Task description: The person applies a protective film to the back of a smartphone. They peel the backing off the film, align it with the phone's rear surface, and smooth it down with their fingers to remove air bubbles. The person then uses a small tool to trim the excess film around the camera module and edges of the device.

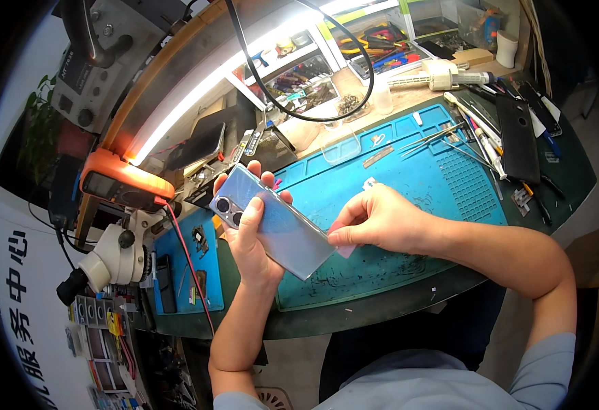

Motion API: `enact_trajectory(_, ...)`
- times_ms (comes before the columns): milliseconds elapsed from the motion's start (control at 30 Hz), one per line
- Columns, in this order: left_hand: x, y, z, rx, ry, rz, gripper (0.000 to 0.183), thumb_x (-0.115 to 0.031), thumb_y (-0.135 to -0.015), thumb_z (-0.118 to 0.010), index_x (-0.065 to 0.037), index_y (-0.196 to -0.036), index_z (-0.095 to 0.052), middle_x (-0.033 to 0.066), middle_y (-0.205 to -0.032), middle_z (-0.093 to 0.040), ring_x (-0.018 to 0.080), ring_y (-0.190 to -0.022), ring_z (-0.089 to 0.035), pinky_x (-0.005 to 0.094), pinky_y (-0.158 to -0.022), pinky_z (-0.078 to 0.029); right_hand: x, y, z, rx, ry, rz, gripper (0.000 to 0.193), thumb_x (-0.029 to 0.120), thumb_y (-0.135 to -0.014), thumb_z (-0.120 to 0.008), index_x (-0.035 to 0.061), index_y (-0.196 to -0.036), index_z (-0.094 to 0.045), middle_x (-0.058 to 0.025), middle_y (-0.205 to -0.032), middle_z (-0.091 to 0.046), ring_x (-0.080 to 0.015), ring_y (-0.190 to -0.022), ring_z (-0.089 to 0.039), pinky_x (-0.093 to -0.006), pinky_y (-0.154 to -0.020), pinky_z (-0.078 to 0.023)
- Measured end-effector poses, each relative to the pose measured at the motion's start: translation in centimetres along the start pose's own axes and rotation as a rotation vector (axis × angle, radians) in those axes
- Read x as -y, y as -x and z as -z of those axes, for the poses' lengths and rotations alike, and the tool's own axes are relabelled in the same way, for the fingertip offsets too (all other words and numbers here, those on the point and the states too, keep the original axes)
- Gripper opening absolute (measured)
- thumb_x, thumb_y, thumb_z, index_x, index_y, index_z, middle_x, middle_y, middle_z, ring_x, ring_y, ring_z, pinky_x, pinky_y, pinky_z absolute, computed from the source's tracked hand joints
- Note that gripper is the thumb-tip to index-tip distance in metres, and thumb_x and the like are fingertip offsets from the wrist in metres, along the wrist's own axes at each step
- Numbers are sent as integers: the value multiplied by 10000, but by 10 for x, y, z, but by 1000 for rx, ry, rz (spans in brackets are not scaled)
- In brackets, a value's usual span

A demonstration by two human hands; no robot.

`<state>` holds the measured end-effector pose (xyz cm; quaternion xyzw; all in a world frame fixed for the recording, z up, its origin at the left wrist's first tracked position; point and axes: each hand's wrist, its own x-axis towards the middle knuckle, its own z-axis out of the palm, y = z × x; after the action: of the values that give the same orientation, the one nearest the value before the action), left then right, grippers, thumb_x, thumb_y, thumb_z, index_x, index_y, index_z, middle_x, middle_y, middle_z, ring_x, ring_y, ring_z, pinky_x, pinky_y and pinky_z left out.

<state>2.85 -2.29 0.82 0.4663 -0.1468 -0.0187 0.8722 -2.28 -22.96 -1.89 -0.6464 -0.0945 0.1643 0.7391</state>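
A smartphone point(287, 234) with a shiny blue-silver back is held tilted above the blue work mat point(409, 263), its back and round camera lenses facing up. My left hand point(253, 253) grips it, thumb across the back near the lenses and fingers around the far edge. At the phone's lower right edge, my right hand point(385, 222) pinches a thin, translucent pinkish piece point(345, 251), perhaps a plastic pick. Its tip meets the phone's edge; whether it goes into the seam cannot be made out.
Tweezers point(430, 140) and a metal strip point(379, 158) lie on the mat. A dark phone case point(516, 137) rests at right. An orange multimeter point(125, 181) and a white microscope point(112, 256) stand at left, with a red lead point(189, 263) hanging down. Tool bins line the back.
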Motion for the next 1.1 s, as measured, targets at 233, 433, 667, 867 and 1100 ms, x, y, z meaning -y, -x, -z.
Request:
enact_trajectory(233, 2, 0, 1, 95, -4, 84, 632, 12, -908, -621, -224, -1442, -379, 149, -1434, -477, 242, -1263, -554, 439, -924, -598, 1, 1, 2, 36, 160, -4, 226, 134, -867, -779, -50, -992, -743, -101, -872, -748, -133, -811, -694, -268, -778, -548)
enact_trajectory(433, 0, -2, 3, 176, -13, 224, 648, 3, -892, -646, -208, -1436, -363, 171, -1416, -482, 269, -1243, -566, 477, -930, -587, 13, 3, 2, 173, 336, -31, 230, 173, -866, -774, -21, -987, -754, -90, -880, -756, -121, -810, -695, -260, -764, -542)
enact_trajectory(667, 1, -6, 2, 170, 26, 216, 609, 8, -915, -605, -206, -1440, -384, 163, -1429, -481, 264, -1262, -555, 465, -944, -583, 22, 4, 6, 192, 484, -11, 244, 205, -899, -739, -27, -975, -747, -89, -885, -756, -127, -835, -693, -275, -777, -537)
enact_trajectory(867, 6, -7, 2, 92, 101, 55, 433, -128, -1007, -570, -212, -1408, -427, 127, -1443, -485, 248, -1269, -545, 434, -967, -566, 9, 2, 6, 13, 154, -28, 233, 206, -908, -742, -17, -974, -755, -68, -851, -737, -119, -803, -666, -270, -758, -526)
enact_trajectory(1100, 10, -3, -1, 3, 5, -22, 419, -105, -1020, -531, -210, -1408, -410, 126, -1448, -478, 236, -1289, -526, 437, -1008, -538, 0, -1, 2, -65, -84, -39, 209, 193, -898, -759, -4, -969, -760, -53, -816, -718, -97, -764, -644, -249, -705, -512)
